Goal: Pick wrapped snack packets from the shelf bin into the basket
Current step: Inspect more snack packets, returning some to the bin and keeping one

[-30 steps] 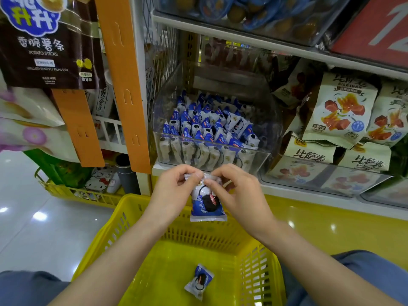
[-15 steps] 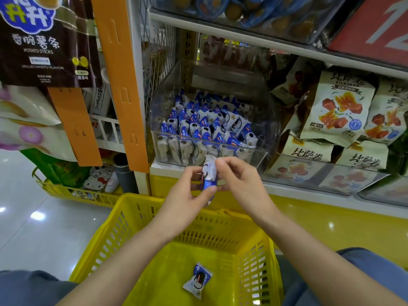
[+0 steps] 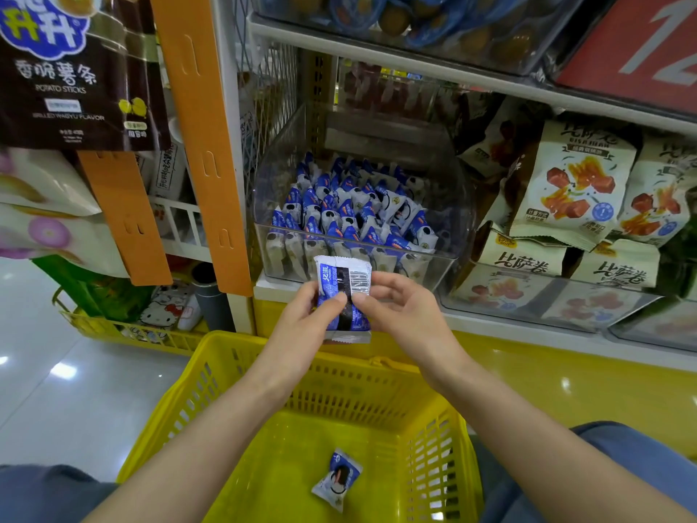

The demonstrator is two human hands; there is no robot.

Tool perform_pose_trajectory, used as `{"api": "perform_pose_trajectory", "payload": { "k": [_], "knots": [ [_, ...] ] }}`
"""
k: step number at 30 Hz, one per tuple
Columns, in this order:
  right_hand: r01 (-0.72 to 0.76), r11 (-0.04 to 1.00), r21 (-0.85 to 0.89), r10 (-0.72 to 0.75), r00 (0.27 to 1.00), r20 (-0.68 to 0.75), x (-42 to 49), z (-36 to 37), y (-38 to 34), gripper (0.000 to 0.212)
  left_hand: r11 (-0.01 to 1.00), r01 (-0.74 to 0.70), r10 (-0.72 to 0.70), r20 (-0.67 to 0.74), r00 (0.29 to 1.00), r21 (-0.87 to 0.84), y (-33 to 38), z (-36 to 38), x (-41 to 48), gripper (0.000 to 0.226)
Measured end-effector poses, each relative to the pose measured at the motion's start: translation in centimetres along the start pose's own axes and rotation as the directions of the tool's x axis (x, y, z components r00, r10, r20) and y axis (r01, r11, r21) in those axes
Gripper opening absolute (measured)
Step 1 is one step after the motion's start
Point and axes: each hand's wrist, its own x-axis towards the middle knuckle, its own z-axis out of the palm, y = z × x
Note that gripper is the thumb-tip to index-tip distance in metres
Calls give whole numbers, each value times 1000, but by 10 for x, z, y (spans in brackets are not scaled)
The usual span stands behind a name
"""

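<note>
Here, left hand (image 3: pixel 301 322), right hand (image 3: pixel 405 315) pinching packet (image 3: pixel 341 275), near far rim of basket (image 3: pixel 377 363).

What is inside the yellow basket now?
One blue-and-white snack packet lies on the floor of the yellow basket. Both forearms cover parts of it, so anything beneath them cannot be seen. The left hand and right hand hold a second packet above it.

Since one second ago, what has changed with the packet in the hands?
The blue and white wrapped packet was turned over between the left hand and right hand: picture side before, barcode back now. Both still pinch it. The lone packet in the yellow plastic basket and the clear shelf bin stayed put.
</note>
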Motion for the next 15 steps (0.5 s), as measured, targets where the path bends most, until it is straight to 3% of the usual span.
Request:
{"api": "perform_pose_trajectory", "payload": {
  "k": [3,9,12,15],
  "knots": [
    [-17,999,39,17,1000,13,0,1,0,9,1000,-16,16,-13,1000,-13,1,-1,1,21],
    [18,999,51,-14,997,-80,1,0,2,23,1000,-5,6,-33,999,22,0,-4,5,27],
    [36,999,22,-34,998,-53,2,0,1,8,999,-11,12,-6,1000,44,1,-7,5,30],
    [51,999,-10,-51,999,-4,3,-5,0,9,975,-107,112,-13,994,197,4,-12,7,37]
  ]
}}
